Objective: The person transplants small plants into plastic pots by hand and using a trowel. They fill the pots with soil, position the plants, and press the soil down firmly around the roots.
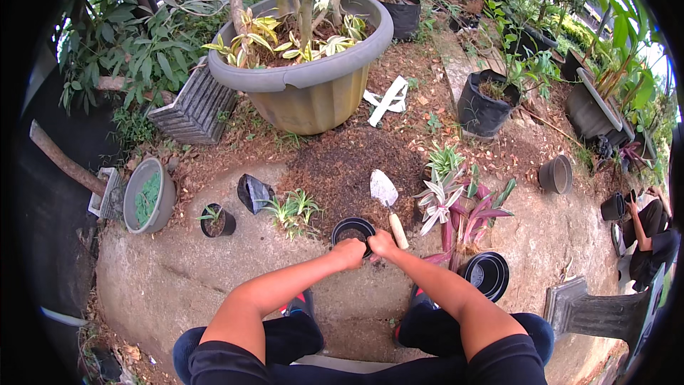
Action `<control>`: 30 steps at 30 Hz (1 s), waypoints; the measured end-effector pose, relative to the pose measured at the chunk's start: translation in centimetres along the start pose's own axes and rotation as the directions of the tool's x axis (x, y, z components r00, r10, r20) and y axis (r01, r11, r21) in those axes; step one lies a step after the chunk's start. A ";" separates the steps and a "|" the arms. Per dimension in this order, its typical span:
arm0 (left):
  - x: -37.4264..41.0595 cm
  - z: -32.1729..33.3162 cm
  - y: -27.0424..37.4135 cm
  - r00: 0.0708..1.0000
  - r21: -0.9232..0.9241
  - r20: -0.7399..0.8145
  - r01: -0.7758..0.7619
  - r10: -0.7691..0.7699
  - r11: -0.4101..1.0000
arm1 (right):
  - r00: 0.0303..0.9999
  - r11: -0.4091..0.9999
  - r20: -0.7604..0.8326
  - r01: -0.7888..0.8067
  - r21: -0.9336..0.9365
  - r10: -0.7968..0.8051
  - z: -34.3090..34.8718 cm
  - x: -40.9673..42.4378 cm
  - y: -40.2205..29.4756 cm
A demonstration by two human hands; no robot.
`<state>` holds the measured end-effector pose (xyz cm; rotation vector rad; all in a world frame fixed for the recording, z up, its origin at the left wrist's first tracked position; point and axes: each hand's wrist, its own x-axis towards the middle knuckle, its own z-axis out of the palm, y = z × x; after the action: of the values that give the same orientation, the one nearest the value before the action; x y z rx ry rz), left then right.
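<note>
Both hands are at the near rim of a black plastic plant pot (352, 223), which has some soil inside. My left hand (349, 253) has its fingers closed over the rim, and my right hand (382, 244) grips it just to the right. Right of the pot lies a trowel (386, 189) with a pale wooden handle, its soil-marked blade resting on a heap of dark soil (342, 166). A clump of small green-and-white striped plants (293, 211) lies to the left. Purple-leaved plants (473, 214) and a variegated one (446, 159) lie to the right.
A large planter (310, 101) stands behind the soil. At left are a small potted plant (218, 223), a black plastic bag (254, 192) and a grey tub (166, 203). Nested black pots (486, 276) sit near my right arm. Another person (649, 235) sits at far right, beyond a concrete pedestal (598, 310).
</note>
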<state>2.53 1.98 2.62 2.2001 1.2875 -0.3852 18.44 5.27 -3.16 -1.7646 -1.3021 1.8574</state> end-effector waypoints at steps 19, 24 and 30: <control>0.3 -4.8 -1.9 0.967 -0.341 -0.211 -0.208 0.141 0.917 | 0.995 0.945 0.011 0.098 -0.312 -0.099 -0.5 0.6 -0.2; 0.9 -9.9 -1.5 0.866 -0.423 -0.499 -0.253 0.010 0.870 | 0.996 0.938 0.013 0.091 -0.335 -0.092 -1.8 0.5 0.2; -0.3 -10.0 -3.4 0.834 -0.194 -0.552 -0.124 -0.004 0.973 | 0.998 0.970 0.068 0.011 -0.243 0.005 -2.0 -0.1 -0.4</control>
<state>-0.90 9.00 9.74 2.2228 1.4530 0.4438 20.08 6.25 -2.47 -1.8269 -1.6190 1.8368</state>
